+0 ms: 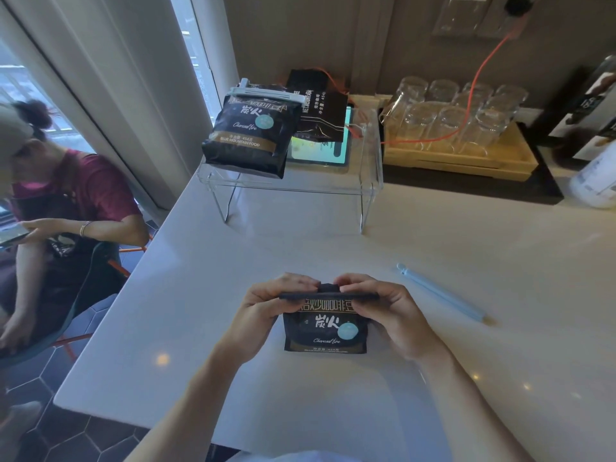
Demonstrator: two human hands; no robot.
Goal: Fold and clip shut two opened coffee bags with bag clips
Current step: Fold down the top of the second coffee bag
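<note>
1. Black coffee bag (325,331), gold band and pale blue round label on its front, stands on the white countertop (433,248) directly in front of me, upright, front panel facing me.
2. Left hand (266,305) grips the bag's top edge at its left end: fingers curled over the far side, thumb on the near side, clamped on the folded strip.
3. Right hand (386,308) holds the same top edge at its right end, fingers likewise curled over the back and pinching the fold. Fingertips of the two hands almost meet over the middle of the strip.
4. Top of this bag appears flattened into a narrow horizontal band between my hands; how many turns it has been folded, I cannot tell from this angle.
5. Light blue bag clip (440,292) lies loose on the countertop to my right, well apart from the bag, set diagonally, touched by neither hand.
6. Second coffee bag (248,135) of the same print sits on a clear acrylic riser (370,188) at the far side of the counter, a pale clip (266,93) clamped across its top.
7. Beside it on the riser: another dark bag (320,108) lying over a tablet (316,155) with a lit screen.
8. Further right: wooden tray (500,161) holding upturned glasses (450,111); an orange cable (480,78) runs across them.
9. Seated person (66,208) at left, off the counter, looking at a phone (11,235).
</note>
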